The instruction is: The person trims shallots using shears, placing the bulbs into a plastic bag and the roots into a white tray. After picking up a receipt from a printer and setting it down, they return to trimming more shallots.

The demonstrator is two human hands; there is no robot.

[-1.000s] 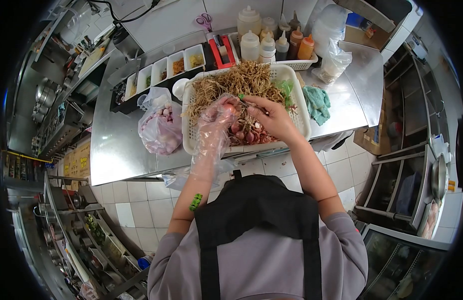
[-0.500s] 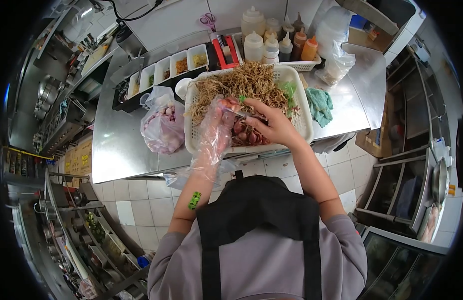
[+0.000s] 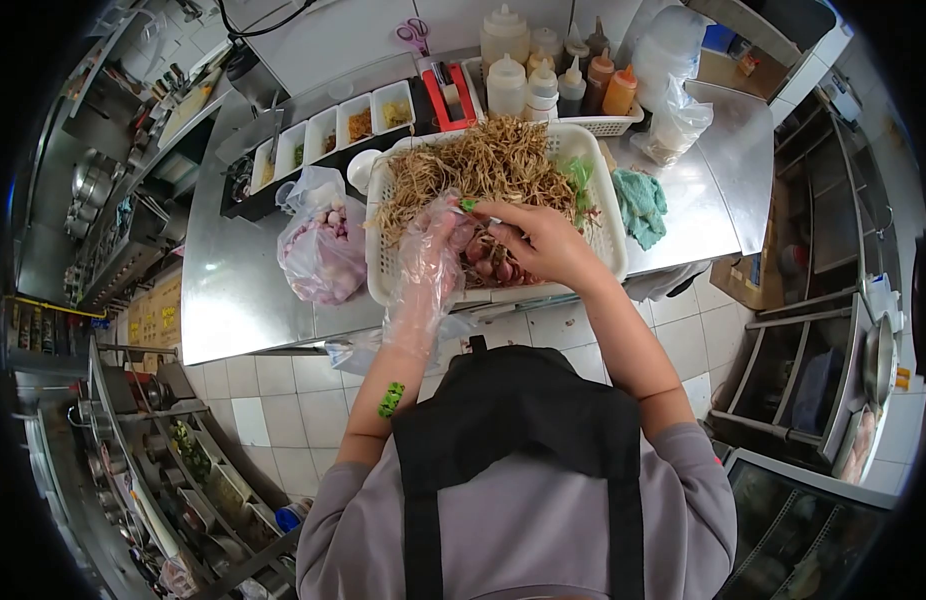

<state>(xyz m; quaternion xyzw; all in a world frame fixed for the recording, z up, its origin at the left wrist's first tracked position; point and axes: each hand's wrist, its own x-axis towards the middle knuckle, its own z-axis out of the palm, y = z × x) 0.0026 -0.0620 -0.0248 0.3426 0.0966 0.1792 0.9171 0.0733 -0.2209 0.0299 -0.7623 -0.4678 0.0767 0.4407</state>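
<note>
My left hand (image 3: 435, 240), in a clear plastic glove, is closed around a shallot, mostly hidden by the fingers and the crinkled film. Close against it is my right hand (image 3: 545, 240), bare, with a green wrap on the index fingertip. Its fingers are curled round a small knife that is largely hidden now. Both hands are over a white plastic basket (image 3: 380, 270). Below them lie reddish shallots (image 3: 498, 262) in the basket's near part. Dry brown roots or stalks (image 3: 483, 160) heap up behind.
Left of the basket stands a plastic bag of peeled pinkish bulbs (image 3: 325, 250). A green cloth (image 3: 639, 207) lies to the right. Along the back are condiment trays (image 3: 328, 130), a red tape dispenser (image 3: 449, 97), squeeze bottles (image 3: 506, 87) and a tied bag (image 3: 675, 125).
My right hand has shifted slightly left, its wrapped fingertip closer to my left hand. The knife blade, partly visible before, is now hard to see.
</note>
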